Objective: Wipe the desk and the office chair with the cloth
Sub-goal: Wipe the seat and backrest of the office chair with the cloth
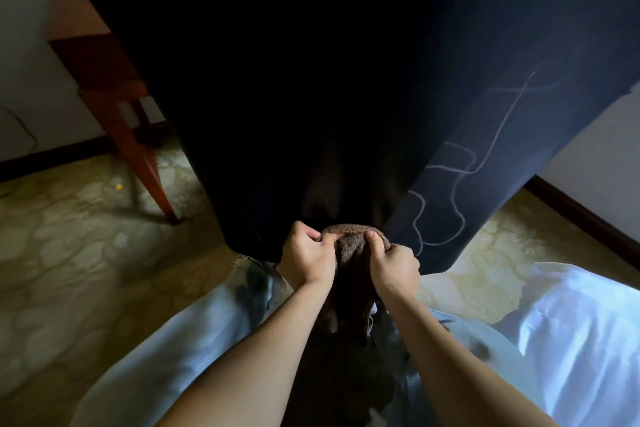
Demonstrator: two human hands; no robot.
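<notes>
A brown terry cloth is bunched between both my hands at the lower middle of the head view. My left hand pinches its top edge from the left. My right hand grips it from the right, thumb on the fabric. The cloth hangs down over my lap. Just beyond my hands a large dark hanging fabric fills the upper middle, very dim. The wooden desk shows at the left, one slanted leg reaching the floor. No office chair can be made out in the dark.
The dark fabric's right part is navy with pale line patterns. A patterned floor lies left and right. White bedding is at the lower right. White walls with dark skirting stand on both sides.
</notes>
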